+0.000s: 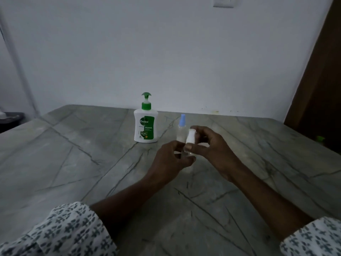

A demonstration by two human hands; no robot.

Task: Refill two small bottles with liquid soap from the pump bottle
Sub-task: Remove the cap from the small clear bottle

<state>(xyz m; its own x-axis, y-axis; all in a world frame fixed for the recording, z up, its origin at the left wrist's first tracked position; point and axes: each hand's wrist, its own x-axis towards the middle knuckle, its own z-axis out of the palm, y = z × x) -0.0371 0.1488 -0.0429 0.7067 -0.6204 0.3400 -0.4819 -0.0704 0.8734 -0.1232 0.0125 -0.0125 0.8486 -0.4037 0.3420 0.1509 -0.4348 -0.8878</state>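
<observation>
The left hand (pixel 173 157) curled its fingers round the body of a small clear plastic bottle with a white cap (pixel 190 138), held above the table just right of centre frame. The right hand (pixel 212 145) pinched that cap between thumb and fingers. Behind them stood a second small clear bottle with a pale blue cap (pixel 182 129), just right of the white Dettol pump bottle with a green pump (pixel 145 126). The grey-green veined stone table (pixel 73 154) met a plain white wall (pixel 166 52); a brown door (pixel 321 89) filled the right edge.

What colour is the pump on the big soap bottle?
Green; the pump shows best in the head view.
</observation>
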